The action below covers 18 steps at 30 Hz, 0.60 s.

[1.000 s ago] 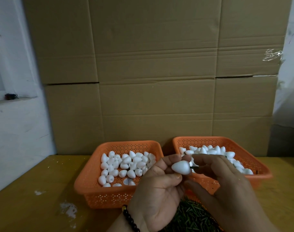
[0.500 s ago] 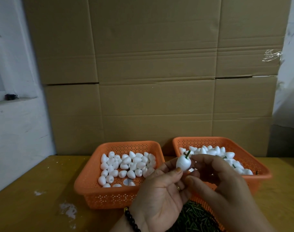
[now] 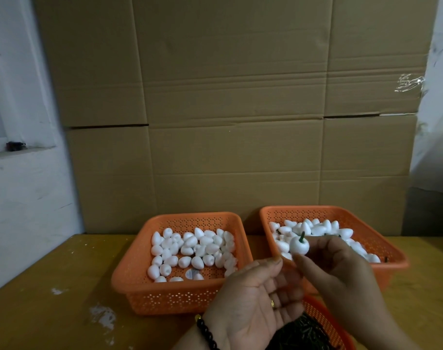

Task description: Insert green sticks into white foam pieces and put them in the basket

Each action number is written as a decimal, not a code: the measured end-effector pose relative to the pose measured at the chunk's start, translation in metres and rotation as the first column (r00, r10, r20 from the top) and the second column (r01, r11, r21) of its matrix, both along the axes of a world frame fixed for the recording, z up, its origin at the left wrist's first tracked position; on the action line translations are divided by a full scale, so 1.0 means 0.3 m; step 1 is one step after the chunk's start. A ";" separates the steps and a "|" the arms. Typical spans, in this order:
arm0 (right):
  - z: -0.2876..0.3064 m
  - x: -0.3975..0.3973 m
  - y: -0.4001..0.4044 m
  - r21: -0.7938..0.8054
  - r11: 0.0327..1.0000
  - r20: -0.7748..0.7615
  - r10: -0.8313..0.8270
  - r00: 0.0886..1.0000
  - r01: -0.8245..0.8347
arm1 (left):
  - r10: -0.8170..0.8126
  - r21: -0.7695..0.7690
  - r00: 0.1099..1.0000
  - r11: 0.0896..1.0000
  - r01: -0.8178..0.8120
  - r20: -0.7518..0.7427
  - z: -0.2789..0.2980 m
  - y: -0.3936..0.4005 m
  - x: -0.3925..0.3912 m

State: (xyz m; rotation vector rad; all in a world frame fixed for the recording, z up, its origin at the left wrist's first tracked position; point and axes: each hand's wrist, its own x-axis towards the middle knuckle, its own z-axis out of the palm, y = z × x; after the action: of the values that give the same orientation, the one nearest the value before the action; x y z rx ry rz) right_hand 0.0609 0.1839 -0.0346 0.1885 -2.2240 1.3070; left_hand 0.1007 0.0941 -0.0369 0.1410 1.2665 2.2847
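Over the near rim of the right basket [image 3: 402, 263], in the head view, the right hand [image 3: 341, 271] pinches a white foam piece [image 3: 299, 245] between thumb and fingertips; a green stick [image 3: 302, 237] juts from its top, tilted up and slightly to the right, so the insertion looks done; the left hand [image 3: 250, 306] lies palm-up, near and to the left of the piece, fingers relaxed and holding nothing (a ring and a dark bead bracelet [image 3: 207, 333] show on it); the right basket sits directly beyond and beneath the held piece, heaped with foam pieces, some with dark stems showing, which I judge to be the place for finished ones; the left basket [image 3: 129, 279], well to the left on the yellow table [image 3: 51, 286], holds plain foam pieces [image 3: 192, 248] with no sticks; a third orange basket [image 3: 324, 322] at the near edge holds a pile of green sticks [image 3: 303, 334]; the coming move turns on one relation; the piece already hangs above the right basket's near-left part, so the right hand, by far the closer, needs only to carry it a little farther and let go; cardboard [image 3: 228, 109] closes the far side.
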 end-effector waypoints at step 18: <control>-0.124 -0.008 0.410 0.500 0.725 -0.067 -0.512 0.856 0.473 | 0.199 -0.025 0.979 0.980 -0.198 0.052 0.019 -0.030 -0.026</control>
State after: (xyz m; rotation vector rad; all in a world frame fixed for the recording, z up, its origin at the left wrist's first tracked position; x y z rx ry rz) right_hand 0.0585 0.3067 -0.0717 -0.2659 -2.4078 0.4363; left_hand 0.0929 0.0853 -0.0312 -0.0578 1.3269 2.4246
